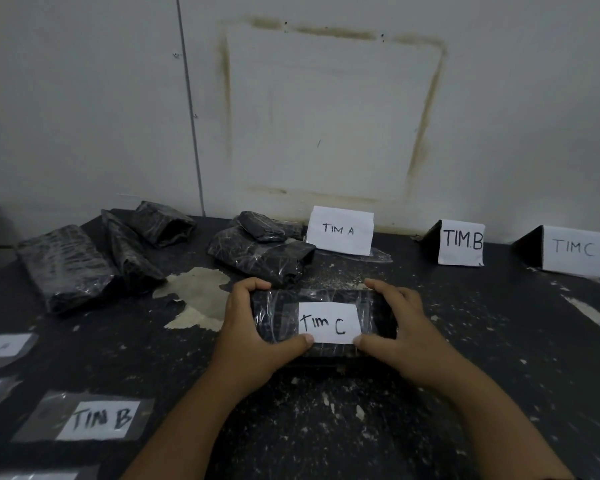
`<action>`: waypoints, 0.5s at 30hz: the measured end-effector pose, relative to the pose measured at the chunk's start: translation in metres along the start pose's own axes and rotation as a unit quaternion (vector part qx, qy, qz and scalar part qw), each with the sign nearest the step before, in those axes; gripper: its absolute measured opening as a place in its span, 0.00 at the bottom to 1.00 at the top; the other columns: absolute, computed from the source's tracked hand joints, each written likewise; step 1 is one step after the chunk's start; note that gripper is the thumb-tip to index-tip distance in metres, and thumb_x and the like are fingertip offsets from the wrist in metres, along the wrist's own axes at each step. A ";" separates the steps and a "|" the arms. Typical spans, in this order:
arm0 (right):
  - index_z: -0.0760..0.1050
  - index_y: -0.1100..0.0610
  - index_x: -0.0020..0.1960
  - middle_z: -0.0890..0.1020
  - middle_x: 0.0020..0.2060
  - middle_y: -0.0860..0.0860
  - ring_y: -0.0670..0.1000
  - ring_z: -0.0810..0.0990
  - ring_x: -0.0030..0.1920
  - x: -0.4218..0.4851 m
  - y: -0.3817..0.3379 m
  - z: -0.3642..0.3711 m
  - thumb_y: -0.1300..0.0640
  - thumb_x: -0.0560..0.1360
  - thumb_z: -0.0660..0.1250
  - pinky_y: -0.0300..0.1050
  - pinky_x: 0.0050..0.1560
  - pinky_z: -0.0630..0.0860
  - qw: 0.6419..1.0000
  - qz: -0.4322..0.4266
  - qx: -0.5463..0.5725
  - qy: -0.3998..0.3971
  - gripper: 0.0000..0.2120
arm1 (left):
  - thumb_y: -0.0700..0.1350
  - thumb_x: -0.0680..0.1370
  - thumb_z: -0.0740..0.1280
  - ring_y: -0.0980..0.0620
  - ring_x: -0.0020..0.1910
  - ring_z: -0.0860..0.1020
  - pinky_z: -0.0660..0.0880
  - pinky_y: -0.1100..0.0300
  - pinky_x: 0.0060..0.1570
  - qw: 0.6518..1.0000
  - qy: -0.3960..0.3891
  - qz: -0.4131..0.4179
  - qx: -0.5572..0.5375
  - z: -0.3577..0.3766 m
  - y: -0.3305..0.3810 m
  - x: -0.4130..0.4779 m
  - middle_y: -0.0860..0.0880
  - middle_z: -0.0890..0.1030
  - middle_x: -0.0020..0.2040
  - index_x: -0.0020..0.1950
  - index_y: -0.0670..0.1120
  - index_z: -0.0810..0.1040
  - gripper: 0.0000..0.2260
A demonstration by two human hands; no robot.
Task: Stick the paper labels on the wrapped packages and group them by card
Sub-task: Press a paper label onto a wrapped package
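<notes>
On a scuffed black table [465, 375] against a stained white wall [84, 98], the left hand [246, 327] and right hand [392, 323] clasp the ends of a wrapped package [274, 313] at centre, thumbs pressing its TIM C label [328, 323].

Your black, plastic-wrapped rectangular package [278, 323] sits level at mid-surface, with a white paper label [329, 323] marked "TIM C" taped on top. More black wrapped packages [66, 265] lie unlabelled at the back left. Three folded white cards stand by the wall: TIM A card [340, 230], TIM B card [461, 242] and TIM C card [575, 249].
</notes>
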State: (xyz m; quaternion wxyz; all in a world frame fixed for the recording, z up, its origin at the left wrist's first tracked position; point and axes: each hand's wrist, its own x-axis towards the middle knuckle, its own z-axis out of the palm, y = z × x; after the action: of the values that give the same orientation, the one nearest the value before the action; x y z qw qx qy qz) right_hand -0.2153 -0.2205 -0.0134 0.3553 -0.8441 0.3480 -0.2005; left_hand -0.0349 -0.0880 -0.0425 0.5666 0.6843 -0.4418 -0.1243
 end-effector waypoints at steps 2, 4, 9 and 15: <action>0.56 0.39 0.71 0.58 0.62 0.44 0.50 0.66 0.64 -0.001 -0.003 0.003 0.39 0.64 0.72 0.44 0.60 0.68 1.000 0.009 -0.013 0.012 0.40 | 0.50 0.60 0.79 0.48 0.55 0.76 0.77 0.49 0.53 1.000 0.000 0.004 -0.003 0.000 0.000 -0.001 0.48 0.73 0.60 0.55 0.63 0.62 0.33; 0.55 0.37 0.69 0.59 0.65 0.44 0.51 0.66 0.65 -0.003 -0.008 0.010 0.23 0.52 0.64 0.56 0.67 0.65 0.996 0.024 -0.066 0.060 0.49 | 0.52 0.60 0.80 0.49 0.55 0.77 0.78 0.51 0.52 1.000 0.005 0.004 -0.008 0.001 0.000 -0.001 0.49 0.73 0.59 0.56 0.63 0.62 0.33; 0.57 0.37 0.68 0.60 0.66 0.46 0.52 0.67 0.65 -0.001 -0.010 0.016 0.24 0.51 0.65 0.59 0.67 0.64 0.993 0.025 -0.082 0.080 0.48 | 0.54 0.58 0.81 0.52 0.54 0.77 0.78 0.53 0.51 1.000 0.013 -0.003 -0.011 0.003 -0.001 0.000 0.51 0.74 0.59 0.56 0.63 0.63 0.35; 0.60 0.41 0.69 0.60 0.61 0.46 0.44 0.67 0.56 0.000 0.001 -0.003 0.52 0.67 0.75 0.23 0.49 0.66 1.000 -0.011 0.009 -0.001 0.36 | 0.47 0.64 0.79 0.51 0.56 0.75 0.76 0.53 0.53 1.000 -0.011 -0.007 -0.004 -0.001 -0.001 0.001 0.51 0.72 0.61 0.56 0.62 0.62 0.31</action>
State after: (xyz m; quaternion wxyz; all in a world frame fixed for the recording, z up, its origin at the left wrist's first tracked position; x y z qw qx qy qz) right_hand -0.2177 -0.2223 -0.0124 0.3608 -0.8447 0.3369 -0.2069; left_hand -0.0325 -0.0882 -0.0428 0.5639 0.6835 -0.4427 -0.1374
